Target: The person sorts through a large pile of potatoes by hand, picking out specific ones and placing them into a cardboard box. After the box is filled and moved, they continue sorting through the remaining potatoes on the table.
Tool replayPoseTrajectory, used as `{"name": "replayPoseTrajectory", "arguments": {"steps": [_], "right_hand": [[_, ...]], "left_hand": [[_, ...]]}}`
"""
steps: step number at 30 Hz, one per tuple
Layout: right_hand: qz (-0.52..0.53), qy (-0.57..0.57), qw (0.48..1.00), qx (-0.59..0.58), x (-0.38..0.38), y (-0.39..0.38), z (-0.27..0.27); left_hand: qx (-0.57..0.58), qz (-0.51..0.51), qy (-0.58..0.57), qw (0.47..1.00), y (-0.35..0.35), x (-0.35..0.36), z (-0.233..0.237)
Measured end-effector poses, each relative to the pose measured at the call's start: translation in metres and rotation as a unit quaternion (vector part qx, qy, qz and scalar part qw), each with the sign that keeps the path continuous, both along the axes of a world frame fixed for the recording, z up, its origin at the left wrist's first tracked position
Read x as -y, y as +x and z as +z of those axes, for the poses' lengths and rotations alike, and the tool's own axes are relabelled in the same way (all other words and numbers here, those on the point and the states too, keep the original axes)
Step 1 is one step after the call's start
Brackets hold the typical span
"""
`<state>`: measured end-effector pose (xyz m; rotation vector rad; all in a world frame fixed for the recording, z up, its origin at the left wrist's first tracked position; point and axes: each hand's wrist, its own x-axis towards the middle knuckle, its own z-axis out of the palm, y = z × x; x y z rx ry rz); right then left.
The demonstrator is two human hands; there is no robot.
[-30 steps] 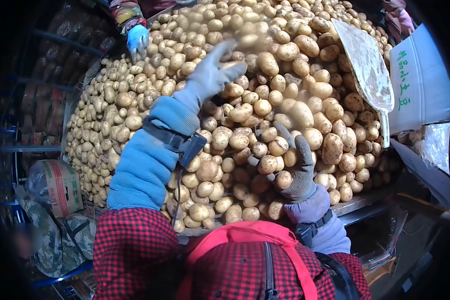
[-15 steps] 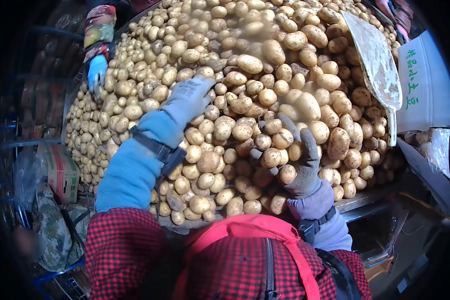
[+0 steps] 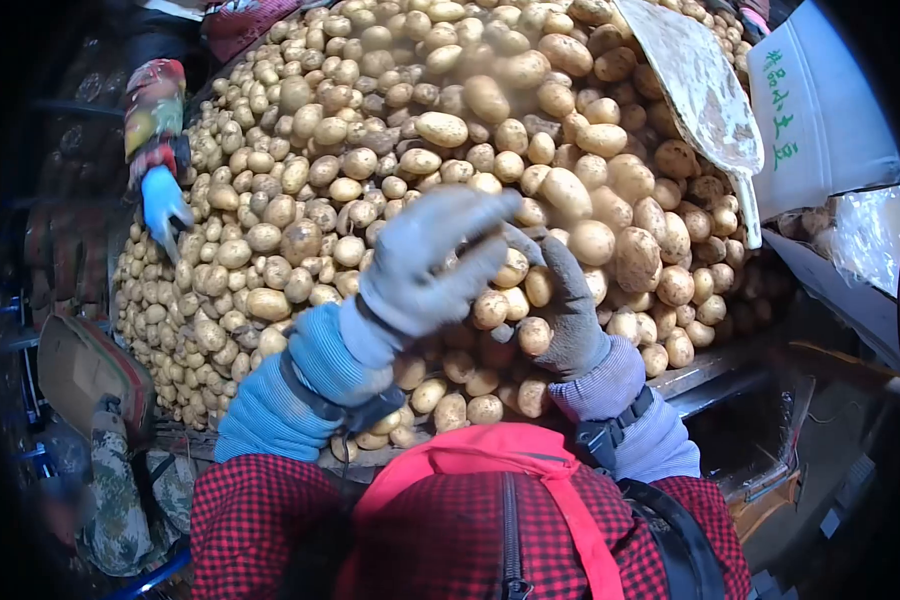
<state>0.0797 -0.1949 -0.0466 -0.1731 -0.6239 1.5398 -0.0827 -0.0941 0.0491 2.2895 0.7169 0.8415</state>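
Across mid-frame, wide heap of yellow-brown, rounded potatoes [image 3: 301, 241]. At centre, pale-grey-gloved left hand [image 3: 420, 265], blurred above the heap, grip impossible to tell; just beside, dark-grey-gloved right hand [image 3: 576, 322], curled around several small potatoes [image 3: 535, 337]. Seemingly gathering by hand; next move calling for steady right grasp.

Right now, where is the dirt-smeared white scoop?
The dirt-smeared white scoop is at the upper right of the head view, on the heap of tan potatoes, just left of the white box with green lettering.
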Motion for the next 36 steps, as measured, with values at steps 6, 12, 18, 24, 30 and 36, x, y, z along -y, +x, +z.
{"name": "replayPoseTrajectory", "arguments": {"steps": [6,12,18,24,30,36], "right_hand": [[-0.073,-0.019,0.989,0.124,0.014,0.000,-0.046],[0.187,-0.204,0.920,-0.280,-0.011,0.008,0.016],[0.133,-0.221,0.957,-0.133,-0.008,0.007,0.013],[0.128,-0.214,0.953,-0.169,-0.008,0.006,0.016],[0.075,-0.207,0.972,-0.076,-0.009,0.004,0.012],[0.101,-0.162,0.974,-0.120,-0.008,0.005,0.017]], "left_hand": [[-0.165,-0.076,0.125,0.975,0.014,0.026,0.000],[-0.130,0.067,0.088,0.985,-0.027,-0.015,-0.007],[-0.423,0.230,0.015,0.877,-0.084,-0.051,-0.034],[-0.482,0.252,-0.032,0.839,-0.083,-0.065,-0.040],[-0.477,0.183,-0.115,0.852,-0.091,-0.037,-0.011],[-0.517,0.211,-0.036,0.829,-0.070,-0.019,-0.040]]}}
